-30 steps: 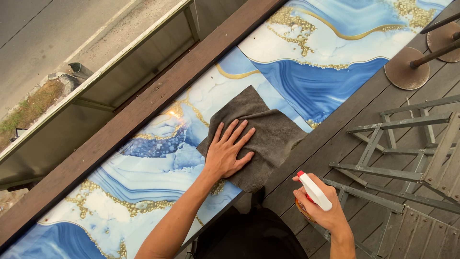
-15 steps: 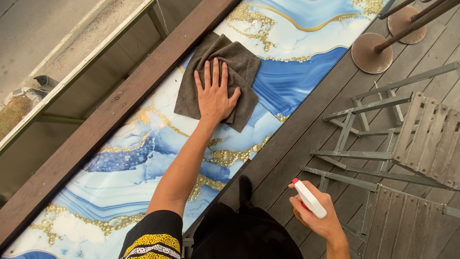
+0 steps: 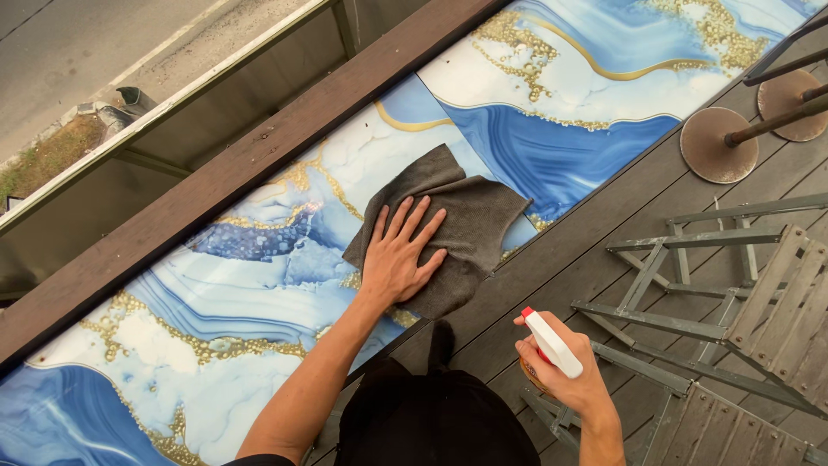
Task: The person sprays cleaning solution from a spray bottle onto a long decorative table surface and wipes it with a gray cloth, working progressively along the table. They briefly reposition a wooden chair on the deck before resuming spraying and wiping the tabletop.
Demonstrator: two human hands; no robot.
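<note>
Since the earlier frame, left hand [image 3: 401, 259] and grey cloth [image 3: 448, 220] have been drawn back along the blue marbled countertop [image 3: 216, 293]; fingers are spread, palm pressed flat beneath. Right hand [image 3: 561, 367] is clamped on a white spray bottle [image 3: 550, 343], apparently kept clear beside it.

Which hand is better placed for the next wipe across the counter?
Left. The left hand lies flat on the cloth on the counter; the right hand is off over the deck, holding a spray bottle.
</note>
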